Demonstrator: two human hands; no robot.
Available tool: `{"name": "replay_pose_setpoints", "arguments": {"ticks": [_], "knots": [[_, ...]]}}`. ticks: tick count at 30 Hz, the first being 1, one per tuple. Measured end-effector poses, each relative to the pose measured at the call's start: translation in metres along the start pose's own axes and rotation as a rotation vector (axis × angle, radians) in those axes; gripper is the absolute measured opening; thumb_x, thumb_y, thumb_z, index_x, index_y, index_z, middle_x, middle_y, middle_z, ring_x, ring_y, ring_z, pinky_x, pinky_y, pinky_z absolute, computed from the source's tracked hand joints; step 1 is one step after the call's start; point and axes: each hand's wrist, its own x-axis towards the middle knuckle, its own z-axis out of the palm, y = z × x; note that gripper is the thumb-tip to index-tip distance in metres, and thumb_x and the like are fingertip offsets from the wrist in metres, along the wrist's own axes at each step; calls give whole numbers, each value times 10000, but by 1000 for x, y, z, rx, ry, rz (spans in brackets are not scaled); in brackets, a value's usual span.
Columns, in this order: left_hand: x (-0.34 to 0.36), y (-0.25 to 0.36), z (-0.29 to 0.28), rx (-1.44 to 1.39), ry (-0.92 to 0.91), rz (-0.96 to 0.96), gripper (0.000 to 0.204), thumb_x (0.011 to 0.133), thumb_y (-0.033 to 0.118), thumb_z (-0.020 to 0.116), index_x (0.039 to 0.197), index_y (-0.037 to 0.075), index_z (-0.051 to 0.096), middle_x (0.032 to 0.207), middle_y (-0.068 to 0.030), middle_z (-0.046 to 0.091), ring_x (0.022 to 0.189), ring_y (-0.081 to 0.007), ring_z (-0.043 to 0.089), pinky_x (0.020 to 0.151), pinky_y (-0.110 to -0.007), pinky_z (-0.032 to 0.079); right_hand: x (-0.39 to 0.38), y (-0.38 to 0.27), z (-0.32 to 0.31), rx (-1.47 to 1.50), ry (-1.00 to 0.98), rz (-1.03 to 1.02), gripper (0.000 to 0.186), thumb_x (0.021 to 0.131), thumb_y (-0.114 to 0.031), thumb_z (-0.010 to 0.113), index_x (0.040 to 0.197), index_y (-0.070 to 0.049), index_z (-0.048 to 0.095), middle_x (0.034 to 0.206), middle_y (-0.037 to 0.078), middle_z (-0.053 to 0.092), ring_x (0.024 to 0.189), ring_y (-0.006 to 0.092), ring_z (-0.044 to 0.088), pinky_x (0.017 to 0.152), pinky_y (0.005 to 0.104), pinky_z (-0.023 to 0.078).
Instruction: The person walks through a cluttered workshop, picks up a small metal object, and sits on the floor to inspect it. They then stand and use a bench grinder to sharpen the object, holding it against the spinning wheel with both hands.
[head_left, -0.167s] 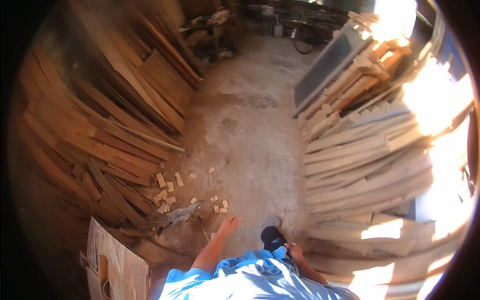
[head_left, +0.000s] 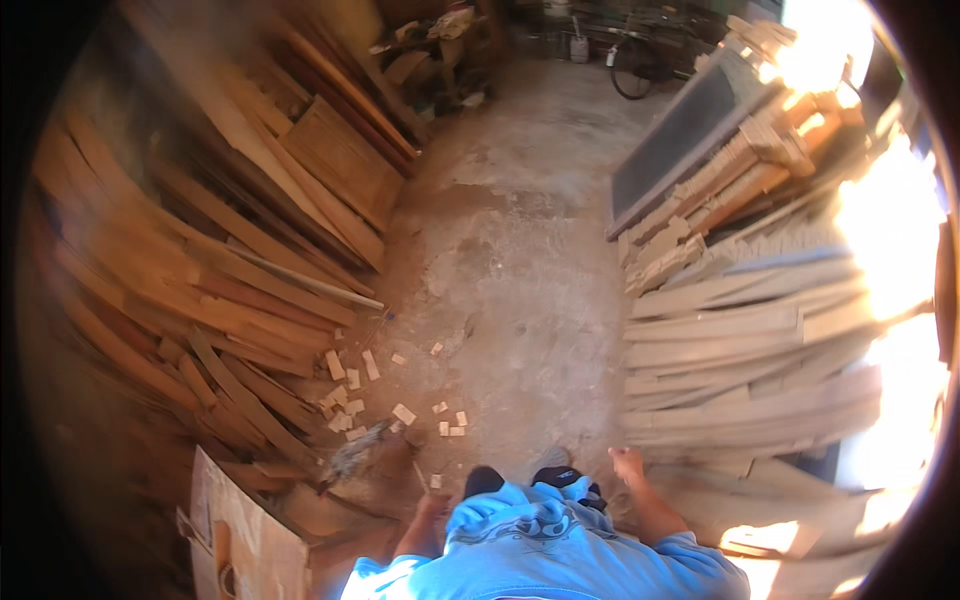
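Observation:
My right hand (head_left: 627, 463) hangs out in front of my right side, its fingers curled and nothing visible in them. It is nearest to the stacked boards (head_left: 700, 425) on the right but stands apart from them in the picture. Low at my left side is my left hand (head_left: 432, 503), dark and smeared, its fingers not clear. Close by it on the floor lie a thin stick (head_left: 420, 476) and a small pale wood block (head_left: 436, 481). My dark shoe (head_left: 484, 481) shows below the blue shirt (head_left: 545, 540).
Long planks (head_left: 250, 270) lean and lie along the left. Several wood offcuts (head_left: 404, 414) and a ragged grey thing (head_left: 352, 452) lie on the concrete floor (head_left: 500, 300). A dark panel (head_left: 680, 140) leans at the far right, a bicycle (head_left: 640, 65) behind. A wooden box-like piece (head_left: 250, 530) stands near left.
My right hand has swung forward and outward from beside my body. My left hand has drawn back. The view has shifted, and the left shoe has come into sight.

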Motion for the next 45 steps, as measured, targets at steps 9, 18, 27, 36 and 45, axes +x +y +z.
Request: {"name": "replay_pose_setpoints", "arguments": {"ticks": [9,18,27,36,45], "knots": [[50,134,-6,-613,20,-211,345,941,372,589,1112,85,672,838,-76,681,696,-225,663,593,-397,485,264,-311,-108,326,-58,-87,236,915,-285,657,1021,-76,686,743,25,636,581,137,589,487,297,481],[245,580,-133,-166,-23,260,313,908,323,617,1070,75,718,696,-70,670,591,-176,636,512,-341,479,337,-434,-38,-472,-196,-338,430,850,-424,691,1042,-39,692,886,191,714,836,314,704,738,417,547],[237,982,-260,-165,256,627,410,891,466,651,844,64,714,668,-17,641,657,-143,616,625,-321,467,442,-588,-50,-271,-136,-234,582,795,-473,698,1195,-52,656,1139,229,665,1094,374,635,921,450,512],[362,1040,-190,96,-76,342,464,949,498,516,1165,134,706,877,-140,693,759,-238,683,653,-408,550,722,-787,-129,-590,-373,-421,429,814,-472,629,1037,-125,749,1050,174,711,982,365,681,855,455,538],[391,1237,-196,-16,-227,279,425,956,393,552,1246,103,662,1104,-135,667,1012,-229,629,864,-360,505,928,-832,-134,-710,-476,-528,302,709,-315,669,816,-45,750,862,212,708,811,387,705,719,494,554]]}}
